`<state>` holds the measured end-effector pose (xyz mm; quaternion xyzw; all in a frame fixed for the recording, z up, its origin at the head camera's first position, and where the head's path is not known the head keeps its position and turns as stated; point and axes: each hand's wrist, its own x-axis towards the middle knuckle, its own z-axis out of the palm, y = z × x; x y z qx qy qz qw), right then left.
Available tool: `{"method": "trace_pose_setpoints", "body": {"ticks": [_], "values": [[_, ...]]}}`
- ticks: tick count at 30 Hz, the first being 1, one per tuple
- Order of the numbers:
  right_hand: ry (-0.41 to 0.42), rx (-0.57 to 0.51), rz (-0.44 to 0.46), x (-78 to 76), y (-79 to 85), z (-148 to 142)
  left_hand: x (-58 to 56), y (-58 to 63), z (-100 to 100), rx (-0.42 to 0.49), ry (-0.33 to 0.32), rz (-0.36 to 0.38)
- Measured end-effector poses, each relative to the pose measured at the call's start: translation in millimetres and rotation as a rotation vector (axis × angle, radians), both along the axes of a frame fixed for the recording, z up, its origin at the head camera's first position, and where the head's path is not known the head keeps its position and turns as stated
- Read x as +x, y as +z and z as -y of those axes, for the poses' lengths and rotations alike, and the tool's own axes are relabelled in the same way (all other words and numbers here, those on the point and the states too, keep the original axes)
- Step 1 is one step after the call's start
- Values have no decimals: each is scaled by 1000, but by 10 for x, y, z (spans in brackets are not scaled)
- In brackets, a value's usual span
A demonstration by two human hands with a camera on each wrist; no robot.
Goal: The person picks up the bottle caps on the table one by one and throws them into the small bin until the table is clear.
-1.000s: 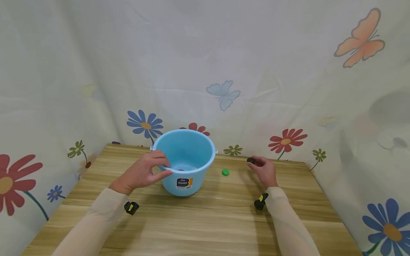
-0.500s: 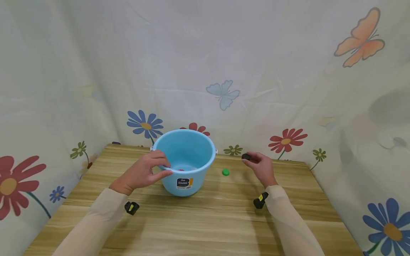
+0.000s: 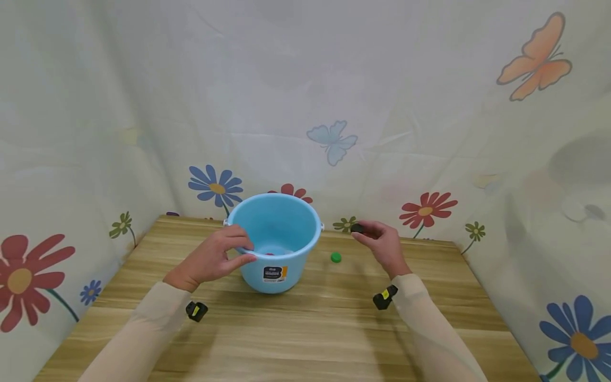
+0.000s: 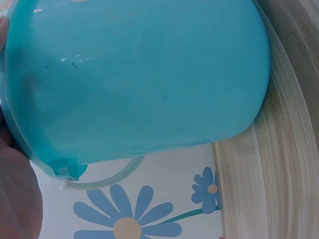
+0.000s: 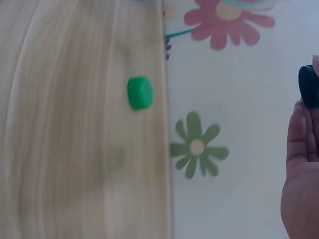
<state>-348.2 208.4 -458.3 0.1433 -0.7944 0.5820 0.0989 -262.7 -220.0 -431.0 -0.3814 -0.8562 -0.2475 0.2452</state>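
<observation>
A light blue plastic bucket [image 3: 298, 268] stands upright on the wooden table, its label facing me. My left hand [image 3: 215, 254] grips the near left part of its rim, thumb outside and fingers over the edge. In the left wrist view the bucket wall [image 4: 149, 79] fills most of the picture. Right of the bucket, my right hand [image 3: 385, 246] pinches a small black bottle cap [image 3: 357, 228] above the table; the right wrist view shows this cap [image 5: 309, 87] at its right edge. A green bottle cap [image 3: 336, 257] lies on the table between bucket and right hand.
Inside the bucket a small red thing [image 3: 270, 254] is partly visible at the bottom. A white flowered curtain [image 3: 406, 132] rises behind the table [image 3: 305, 339] and along both sides. Small black cameras hang at both wrists.
My right hand has moved left and slightly up, carrying the black bottle cap toward the bucket. My left hand, the bucket and the green cap have stayed in place.
</observation>
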Motion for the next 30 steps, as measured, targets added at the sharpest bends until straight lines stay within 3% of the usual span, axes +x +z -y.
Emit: {"method": "trace_pose_setpoints", "body": {"ticks": [15,30], "values": [[166,-87,-34,195,260,348,-20,-26,0,20,-16,-17],[190,-90,-73,271,337,521,-35,-18,1,16,-35,-29]]}}
